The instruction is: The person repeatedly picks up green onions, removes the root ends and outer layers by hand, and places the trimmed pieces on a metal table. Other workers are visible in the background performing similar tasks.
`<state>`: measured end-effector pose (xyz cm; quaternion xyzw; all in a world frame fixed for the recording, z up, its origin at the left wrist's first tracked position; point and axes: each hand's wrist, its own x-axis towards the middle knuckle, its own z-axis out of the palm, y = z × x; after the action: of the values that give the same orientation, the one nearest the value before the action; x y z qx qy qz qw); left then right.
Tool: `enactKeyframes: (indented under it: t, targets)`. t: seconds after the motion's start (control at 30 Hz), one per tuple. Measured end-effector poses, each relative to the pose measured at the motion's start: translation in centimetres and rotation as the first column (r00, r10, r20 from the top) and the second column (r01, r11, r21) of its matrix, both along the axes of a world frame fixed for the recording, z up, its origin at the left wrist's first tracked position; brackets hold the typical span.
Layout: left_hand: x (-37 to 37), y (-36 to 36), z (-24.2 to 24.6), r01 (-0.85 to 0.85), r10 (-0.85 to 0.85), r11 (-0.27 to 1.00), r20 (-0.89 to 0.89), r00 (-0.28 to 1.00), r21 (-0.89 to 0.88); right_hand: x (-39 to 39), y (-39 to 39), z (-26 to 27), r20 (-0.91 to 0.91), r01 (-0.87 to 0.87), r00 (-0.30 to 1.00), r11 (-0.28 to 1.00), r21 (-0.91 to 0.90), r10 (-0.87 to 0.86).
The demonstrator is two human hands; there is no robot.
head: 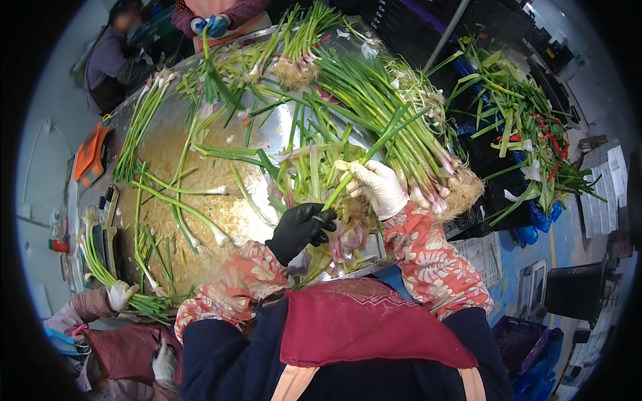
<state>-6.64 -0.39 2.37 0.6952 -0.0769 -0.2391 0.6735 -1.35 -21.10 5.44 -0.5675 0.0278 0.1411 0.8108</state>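
My left hand, in a black glove, has its fingers closed around the lower end of a green garlic stalk. Higher on the same stalk, the white-gloved fingers of my right hand pinch it. The black glove hides the stalk's bulb end. Beneath both hands lies a heap of stripped leaves and purplish skins. A large pile of green garlic with hairy roots rests just beyond my right hand. To the left, several cleaned stalks with white bulbs are scattered on the metal table.
Another rooted bunch and a row of cleaned stalks lie farther back. An orange box-like object and a small scale-like device line the left edge. Leaf waste overhangs at right. Co-workers' gloved hands work around the table.
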Motion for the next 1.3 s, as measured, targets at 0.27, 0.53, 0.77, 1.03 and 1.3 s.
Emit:
enactKeyframes:
  t: [0.27,0.53,0.77,1.03,1.3]
  targets:
    - [0.4,-2.4,-0.4,-0.139,0.138,0.987,-0.023,0.990,-0.083,-0.5,-0.6,0.6,0.013,0.060,0.998,0.990,0.126,-0.062]
    - [-0.3,-2.8,1.7,-0.252,0.231,0.945,0.120,0.966,0.210,-0.1,-1.7,1.0,-0.083,0.060,0.996,0.974,0.218,-0.043]
    - [0.1,-2.7,0.7,-0.266,0.185,0.931,0.305,0.934,0.252,0.3,-2.1,-1.1,-0.110,0.040,0.994,0.879,0.474,0.014]
    - [-0.2,-3.3,2.3,-0.276,0.175,0.904,0.306,0.936,0.327,0.2,-1.5,-2.4,-0.128,0.110,0.991,0.848,0.518,-0.051]
    - [0.9,-2.7,1.8,-0.156,0.156,0.987,0.009,0.988,-0.024,0.2,-1.1,-0.4,-0.099,0.115,0.992,0.889,0.444,-0.079]
